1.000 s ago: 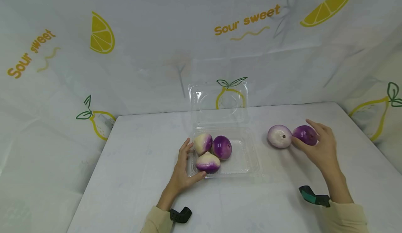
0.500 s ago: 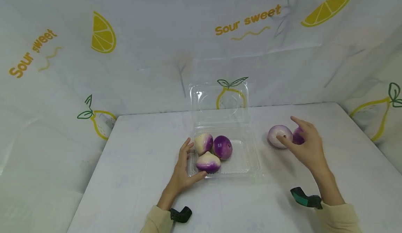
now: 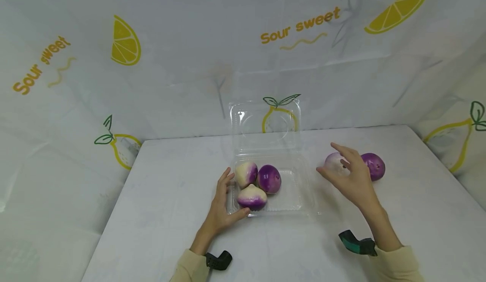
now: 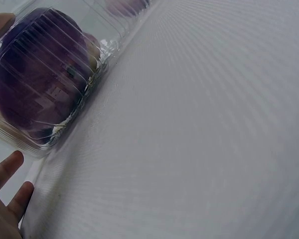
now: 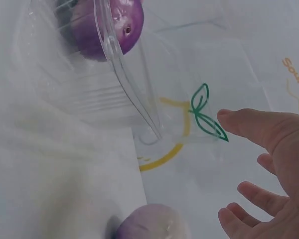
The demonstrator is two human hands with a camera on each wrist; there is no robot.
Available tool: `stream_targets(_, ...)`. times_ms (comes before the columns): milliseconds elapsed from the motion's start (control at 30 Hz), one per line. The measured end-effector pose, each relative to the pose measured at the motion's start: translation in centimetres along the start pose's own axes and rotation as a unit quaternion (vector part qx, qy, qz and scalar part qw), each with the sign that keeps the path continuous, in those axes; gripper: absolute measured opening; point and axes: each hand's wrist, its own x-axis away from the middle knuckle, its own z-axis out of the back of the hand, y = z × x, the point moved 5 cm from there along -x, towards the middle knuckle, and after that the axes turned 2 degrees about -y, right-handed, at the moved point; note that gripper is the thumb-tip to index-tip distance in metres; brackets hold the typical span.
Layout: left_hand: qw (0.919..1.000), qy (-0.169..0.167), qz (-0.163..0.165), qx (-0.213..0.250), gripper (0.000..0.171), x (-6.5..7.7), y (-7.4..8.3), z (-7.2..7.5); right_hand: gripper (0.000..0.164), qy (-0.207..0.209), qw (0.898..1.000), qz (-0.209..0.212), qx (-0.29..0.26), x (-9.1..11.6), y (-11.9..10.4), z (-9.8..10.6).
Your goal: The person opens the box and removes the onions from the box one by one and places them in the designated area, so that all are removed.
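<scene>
A clear plastic clamshell box [image 3: 290, 206] stands with its lid [image 3: 247, 123] raised. At its left side sit three glossy, round purple-and-white vegetables, onion- or turnip-like: a cream-topped one [image 3: 243, 174], a purple one [image 3: 269, 179] and a front one [image 3: 252, 196]. My left hand [image 3: 220, 214] spreads thumb and fingers around the box's front left corner; contact is hard to tell. My right hand [image 3: 353, 180], fingers apart and holding nothing, hovers before a pale vegetable [image 3: 334, 163], partly hiding it. Right of that hand lies another purple one [image 3: 373, 166].
The table [image 3: 171, 180] has a white cover. Behind it hangs a white cloth [image 3: 182, 75] printed with lemons and lettering. Black wrist devices sit on the left wrist [image 3: 219, 260] and right wrist [image 3: 357, 244].
My right hand has moved left, away from the purple vegetable on the right, to the pale one beside it. That purple vegetable now shows uncovered. My left hand and the box stay put.
</scene>
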Motion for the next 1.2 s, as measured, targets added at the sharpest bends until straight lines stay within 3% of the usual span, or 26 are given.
stream_targets(567,1.0000,0.003,-0.004,-0.002,0.100,0.0,-0.2,-0.1,0.070,-0.038,0.999,0.032,-0.011,0.1,-1.4,-3.6)
stream_targets(1200,1.0000,0.002,0.004,0.001,0.099,-0.1,-0.2,0.0,0.068,-0.122,0.989,0.040,-0.077,0.4,-2.4,-9.4)
